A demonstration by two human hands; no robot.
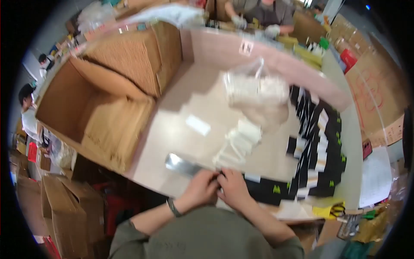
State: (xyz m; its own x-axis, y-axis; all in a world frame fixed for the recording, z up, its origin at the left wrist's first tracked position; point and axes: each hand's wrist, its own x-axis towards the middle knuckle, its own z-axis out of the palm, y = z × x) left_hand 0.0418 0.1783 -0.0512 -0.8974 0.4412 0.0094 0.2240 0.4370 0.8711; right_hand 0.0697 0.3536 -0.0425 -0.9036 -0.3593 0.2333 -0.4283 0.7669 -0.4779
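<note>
My left hand [202, 186] and my right hand [233, 184] meet at the table's near edge. Their fingers are closed in a pinch on a small dark piece [221, 172], mostly hidden and blurred. A shiny silvery flat strip [179, 164] lies just left of my left hand; whether that hand touches it I cannot tell. Beyond my hands lies a loose fan of off-white slips [241, 140]. Beside my right forearm are black flat pieces [267, 190] with green marks, and more of them, with white tabs, overlap in a long row [321, 146] on the right.
An open cardboard box [116, 134] stands at the table's left. A clear plastic bag of white bundles [258, 88] sits toward the back, before a pinkish raised wall [284, 54]. One white slip [198, 124] lies mid-table. Yellow-handled scissors [334, 210] are at near right. People work beyond.
</note>
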